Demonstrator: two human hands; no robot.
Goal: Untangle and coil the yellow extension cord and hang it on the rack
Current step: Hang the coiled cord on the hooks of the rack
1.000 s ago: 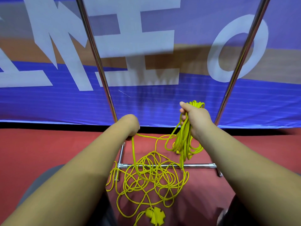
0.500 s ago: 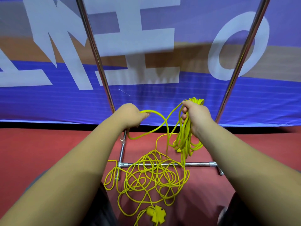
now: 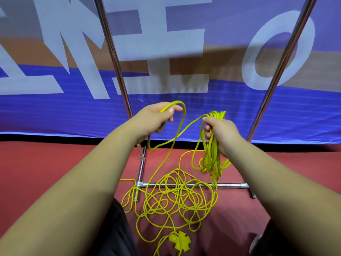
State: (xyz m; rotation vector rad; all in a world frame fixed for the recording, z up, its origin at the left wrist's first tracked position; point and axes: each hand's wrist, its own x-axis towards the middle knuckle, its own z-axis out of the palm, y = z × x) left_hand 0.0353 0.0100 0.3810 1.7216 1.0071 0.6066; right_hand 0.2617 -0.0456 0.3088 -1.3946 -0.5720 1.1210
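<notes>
A yellow extension cord lies in a loose tangle on the red floor, its multi-socket end nearest me. My right hand grips a bundle of coiled loops that hangs below the fist. My left hand pinches a single strand, raised into an arch that drops toward the tangle. The metal rack stands behind, with its left upright, right upright and low crossbar; part of the tangle lies over the crossbar.
A blue banner with large white letters hangs just behind the rack. Red carpet spreads to both sides. My dark-clothed knees sit at the bottom of the view, either side of the socket end.
My left hand rose and moved right, lifting a strand out of the tangle into a loop close to my right hand. The right hand kept hold of the coiled bundle.
</notes>
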